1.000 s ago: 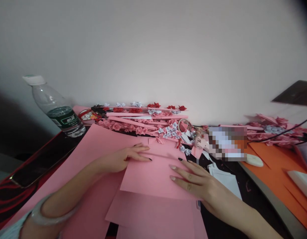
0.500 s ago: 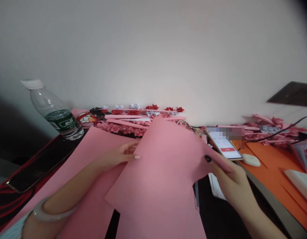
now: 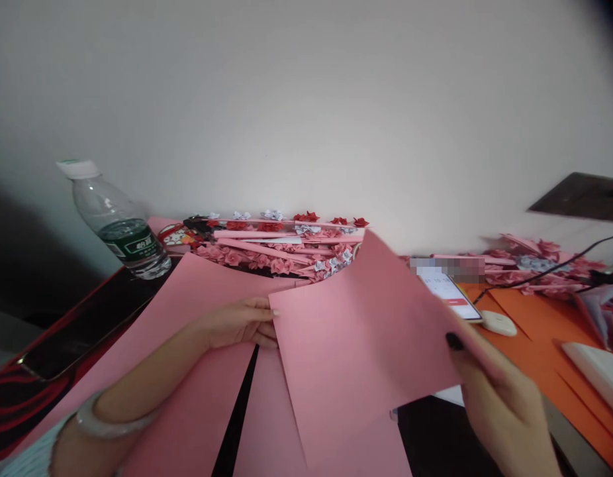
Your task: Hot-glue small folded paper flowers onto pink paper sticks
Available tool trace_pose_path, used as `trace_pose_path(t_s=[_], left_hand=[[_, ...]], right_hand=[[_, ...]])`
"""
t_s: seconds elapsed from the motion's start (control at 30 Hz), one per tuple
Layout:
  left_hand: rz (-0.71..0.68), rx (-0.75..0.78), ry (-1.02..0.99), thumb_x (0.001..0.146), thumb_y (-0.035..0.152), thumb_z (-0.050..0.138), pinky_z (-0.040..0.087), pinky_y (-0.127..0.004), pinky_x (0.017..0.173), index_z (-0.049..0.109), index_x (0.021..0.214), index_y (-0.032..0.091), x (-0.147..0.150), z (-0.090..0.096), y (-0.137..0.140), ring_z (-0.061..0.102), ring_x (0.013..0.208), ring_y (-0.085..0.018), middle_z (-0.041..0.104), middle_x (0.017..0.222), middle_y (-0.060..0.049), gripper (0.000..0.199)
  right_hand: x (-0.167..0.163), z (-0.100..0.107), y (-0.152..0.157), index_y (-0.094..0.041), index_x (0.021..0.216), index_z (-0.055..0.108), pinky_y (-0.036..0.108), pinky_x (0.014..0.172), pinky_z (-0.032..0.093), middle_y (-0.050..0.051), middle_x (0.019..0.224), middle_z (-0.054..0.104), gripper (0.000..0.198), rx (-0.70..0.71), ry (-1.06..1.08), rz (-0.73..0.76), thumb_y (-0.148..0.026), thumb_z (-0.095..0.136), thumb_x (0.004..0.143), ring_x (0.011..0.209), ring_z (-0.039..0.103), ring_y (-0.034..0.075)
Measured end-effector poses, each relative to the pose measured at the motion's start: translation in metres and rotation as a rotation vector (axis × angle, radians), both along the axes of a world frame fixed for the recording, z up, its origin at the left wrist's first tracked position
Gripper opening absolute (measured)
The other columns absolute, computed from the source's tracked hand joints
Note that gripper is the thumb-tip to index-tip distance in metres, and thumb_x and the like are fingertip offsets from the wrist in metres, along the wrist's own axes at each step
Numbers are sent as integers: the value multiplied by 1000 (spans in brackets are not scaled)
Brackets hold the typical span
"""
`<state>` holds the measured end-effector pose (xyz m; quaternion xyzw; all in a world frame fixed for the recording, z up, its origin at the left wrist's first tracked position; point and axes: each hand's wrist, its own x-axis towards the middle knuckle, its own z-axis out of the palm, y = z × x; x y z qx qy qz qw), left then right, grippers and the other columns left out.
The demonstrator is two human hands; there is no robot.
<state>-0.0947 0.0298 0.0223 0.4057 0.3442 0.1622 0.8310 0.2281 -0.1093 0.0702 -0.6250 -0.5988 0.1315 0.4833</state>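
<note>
A sheet of pink paper (image 3: 356, 331) is raised and slightly curved in front of me. My right hand (image 3: 500, 384) pinches its right edge, the dark-nailed thumb on top. At the sheet's left edge is my left hand (image 3: 244, 322), its thumb tip at the front and the other fingers curled partly behind the paper. Under my left forearm lies another large pink sheet (image 3: 182, 291). One more pink sheet (image 3: 267, 411) rests below the raised one, with a dark strip of table showing between the two flat sheets.
A water bottle (image 3: 130, 232) stands at the left by a dark phone (image 3: 83, 338). Paper flowers (image 3: 281, 265) line the wall. To the right are a lit phone (image 3: 453, 298), a white case (image 3: 499, 323), orange sheets (image 3: 539, 331) and a black cable (image 3: 545, 270).
The raised pink sheet has turned and shifted right with my right hand. My left hand now sits at its left edge, more of its fingers showing. The view has shifted slightly.
</note>
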Motion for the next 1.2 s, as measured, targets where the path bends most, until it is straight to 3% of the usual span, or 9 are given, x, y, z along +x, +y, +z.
trace_pose_path(t_s=[0.07,0.17,0.33,0.43,0.57,0.8,0.93,1.07,1.2], left_hand=[[13,-20,0,81,25,67,53,-36,83,66,95,16,1,-2,-1,71,88,-22,75,93,-7,16],[31,-31,-13,79,23,69,53,-36,84,67,92,17,2,-2,-1,71,85,-21,76,90,-5,14],[16,-18,-15,85,44,58,51,-37,87,65,106,17,4,0,1,69,94,-24,73,103,-10,35],[26,1,12,89,51,49,49,-39,90,61,113,15,5,1,0,66,101,-26,71,109,-14,45],[80,56,13,88,45,54,49,-44,92,54,119,16,6,0,-4,67,99,-27,70,111,-14,42],[123,167,34,83,38,64,50,-40,94,57,110,17,6,-5,-4,67,100,-23,70,109,-10,35],[170,285,15,80,37,69,49,-36,95,58,117,22,8,-8,1,66,102,-20,70,112,-5,41],[289,398,158,71,36,76,50,-35,91,63,111,20,8,-15,8,67,98,-22,73,102,-5,46],[329,630,309,71,38,73,51,-31,82,67,98,18,5,-22,13,66,94,-22,73,99,-5,34]], right_hand=[[-13,-1,-7,-21,135,50,34,100,47,6,130,60,49,38,-353,244,-13,45,87,126,50,23],[-35,-7,-9,-16,143,38,39,111,33,6,146,41,66,104,-758,541,-2,36,78,135,36,23],[-57,-28,-4,-13,141,41,52,110,30,8,146,39,75,157,-1123,678,3,35,68,137,33,27],[-63,-40,-1,-13,139,42,51,108,35,9,144,42,69,202,-1150,676,1,37,72,135,36,28],[-71,-52,0,-15,138,44,46,107,39,7,141,48,58,228,-1132,648,-5,40,81,130,44,25],[-81,-63,4,-15,133,50,39,102,46,5,135,55,48,303,-1159,629,-11,42,86,122,54,22],[-85,-68,5,-12,131,52,38,97,51,8,135,54,47,281,-1139,612,-9,41,85,122,54,23],[-88,-72,4,-10,131,51,39,99,49,11,136,53,48,247,-1087,631,-7,39,85,125,51,23],[-90,-74,3,-8,133,48,41,98,49,13,138,50,50,212,-1082,673,-6,39,84,127,48,25]])
